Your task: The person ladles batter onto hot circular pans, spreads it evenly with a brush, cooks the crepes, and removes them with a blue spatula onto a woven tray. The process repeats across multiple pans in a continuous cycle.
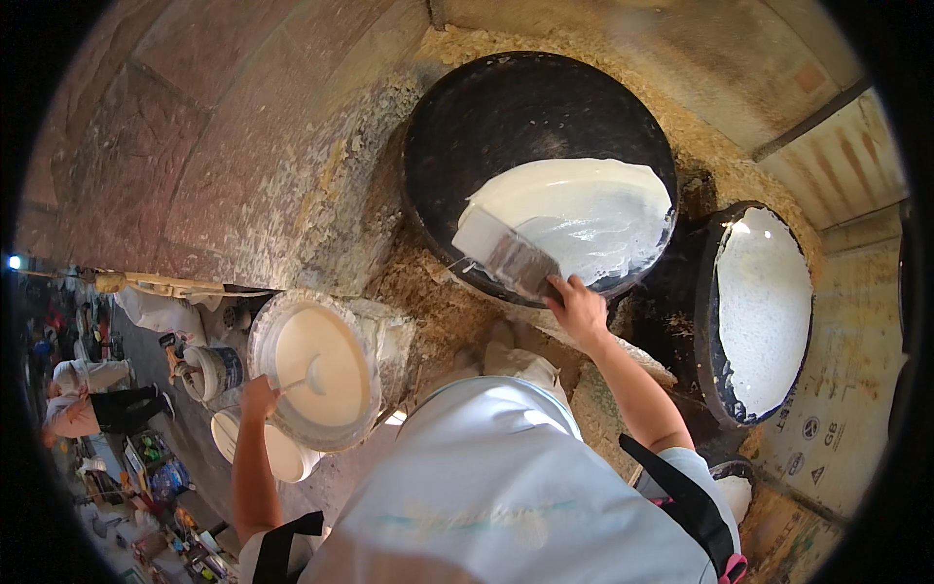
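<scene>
My right hand (581, 312) grips the handle of a wide flat spreader (511, 253), probably a scraper or brush. Its broad edge lies against a sheet of wet pale batter (569, 193) on a large round black griddle (533, 106). The batter covers part of the near side, thinner and streaked towards the right rim. To the left, my left hand (260, 398) holds the handle of a ladle (315, 374), whose bowl sits in cream-coloured batter (339, 343). A round batter-smeared bucket (260, 350) contains that batter.
A second griddle (711, 321) at right bears a white sheet (766, 314); part of another griddle (732, 485) shows below. More pale liquid fills a container (295, 461) beside the bucket. A stone-like wall (219, 160) rises at left. People (102, 412) and clutter occupy the far left.
</scene>
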A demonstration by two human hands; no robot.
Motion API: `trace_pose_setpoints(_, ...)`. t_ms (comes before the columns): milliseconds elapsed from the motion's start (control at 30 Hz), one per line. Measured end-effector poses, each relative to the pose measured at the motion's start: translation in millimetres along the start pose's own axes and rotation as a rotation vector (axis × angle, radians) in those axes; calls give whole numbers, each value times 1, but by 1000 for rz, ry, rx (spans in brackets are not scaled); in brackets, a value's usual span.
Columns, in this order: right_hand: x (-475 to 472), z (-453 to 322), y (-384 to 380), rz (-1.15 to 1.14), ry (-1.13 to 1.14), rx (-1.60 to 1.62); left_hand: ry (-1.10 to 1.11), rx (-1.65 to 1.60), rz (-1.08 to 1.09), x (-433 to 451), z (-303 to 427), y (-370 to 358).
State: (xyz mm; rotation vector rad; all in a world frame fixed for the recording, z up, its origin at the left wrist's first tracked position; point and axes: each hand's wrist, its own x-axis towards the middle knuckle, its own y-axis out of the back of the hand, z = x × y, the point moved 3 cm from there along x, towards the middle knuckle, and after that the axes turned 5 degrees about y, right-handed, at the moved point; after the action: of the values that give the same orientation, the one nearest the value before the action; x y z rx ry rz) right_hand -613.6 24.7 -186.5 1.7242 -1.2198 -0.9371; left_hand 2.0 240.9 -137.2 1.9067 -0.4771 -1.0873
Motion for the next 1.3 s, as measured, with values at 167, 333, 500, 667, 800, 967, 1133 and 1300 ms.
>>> trace_pose_setpoints(167,7,105,54,459,-160,43,26,94,-29,0,-7,-5)
trace_pose_setpoints(333,2,198,64,501,-619,765,118,67,-104,-3,-11,-9)
trace_pose_setpoints(500,27,76,15,295,-224,828,108,60,-135,9,-15,-17)
trace_pose_setpoints(667,28,-9,-7,-90,18,7,59,120,-125,11,-11,-17)
trace_pose_setpoints(800,50,74,39,358,-78,43,92,73,-99,4,-10,-13)
trace_pose_setpoints(967,38,214,74,520,-783,336,106,94,-139,5,-12,-14)
trace_pose_setpoints(1133,64,136,28,267,-451,1064,74,92,-164,10,-5,-5)
trace_pose_setpoints(1300,51,-7,-10,-164,41,105,29,161,-56,1,10,9)
